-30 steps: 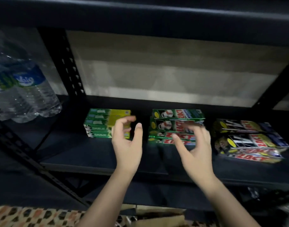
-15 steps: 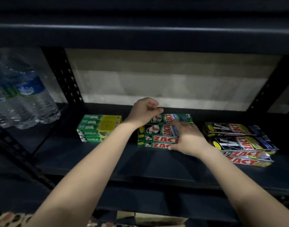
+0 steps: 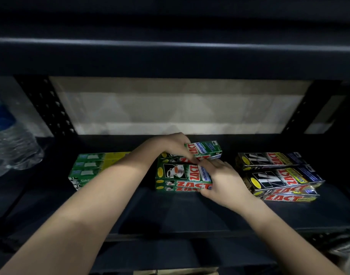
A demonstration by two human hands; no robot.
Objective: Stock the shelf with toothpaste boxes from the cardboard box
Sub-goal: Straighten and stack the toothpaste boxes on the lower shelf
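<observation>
**Operator:** Dark metal shelving (image 3: 180,211) is carrying three stacks in a row: green Darlie boxes (image 3: 94,167) on the left, green Zact boxes (image 3: 180,175) in the middle, black Zact boxes (image 3: 277,175) on the right. What are the hands doing?

**Inspector:** Left hand (image 3: 170,145) is curling its fingers over the top green Zact box (image 3: 206,149), which is sitting askew at the rear of the middle stack. Right hand (image 3: 223,179) is closing round the stack's right end, apparently bracing it so the boxes are not sliding while the top one is being squared up.

**Operator:** Surroundings?

**Inspector:** A pale wall is showing behind the shelf, water bottles (image 3: 9,135) are standing in the neighbouring bay, and the cardboard box (image 3: 176,271) is peeking in at the bottom edge (contents not visible).
</observation>
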